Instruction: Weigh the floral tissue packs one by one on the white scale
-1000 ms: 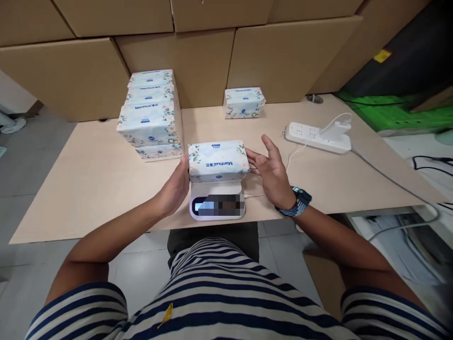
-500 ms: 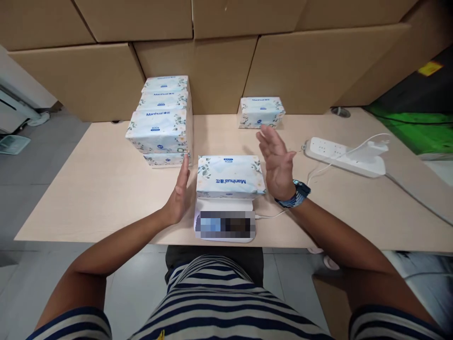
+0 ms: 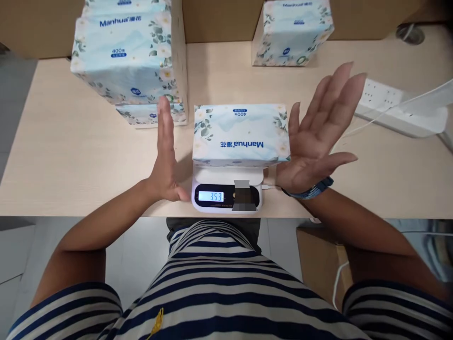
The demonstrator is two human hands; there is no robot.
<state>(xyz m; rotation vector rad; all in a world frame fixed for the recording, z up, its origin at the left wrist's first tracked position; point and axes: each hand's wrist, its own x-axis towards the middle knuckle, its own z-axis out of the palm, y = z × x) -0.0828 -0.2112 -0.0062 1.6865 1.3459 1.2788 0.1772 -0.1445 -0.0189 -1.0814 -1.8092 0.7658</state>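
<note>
A white and pale-blue tissue pack (image 3: 240, 132) with flower prints lies on a white digital scale (image 3: 229, 175), its lettering upside down to me. The lit display (image 3: 211, 196) reads what looks like 353; part of the panel is blurred out. My left hand (image 3: 166, 156) is held upright left of the pack, fingers straight, apart from it. On the other side, my right hand (image 3: 320, 130) is spread with the palm up, close beside the pack's right end; whether it touches cannot be made out. Neither hand holds anything.
Several stacked tissue packs (image 3: 123, 56) stand at the back left. Another tissue pack (image 3: 292, 35) sits at the back right, before cardboard boxes (image 3: 219, 21). A white power strip (image 3: 399, 108) with cables lies on the right. The table's front edge runs just below the scale.
My view has moved closer and tilted down. My right hand has turned outward with its fingers spread wider. My left hand has drawn away from the pack. The pack remains on the scale.
</note>
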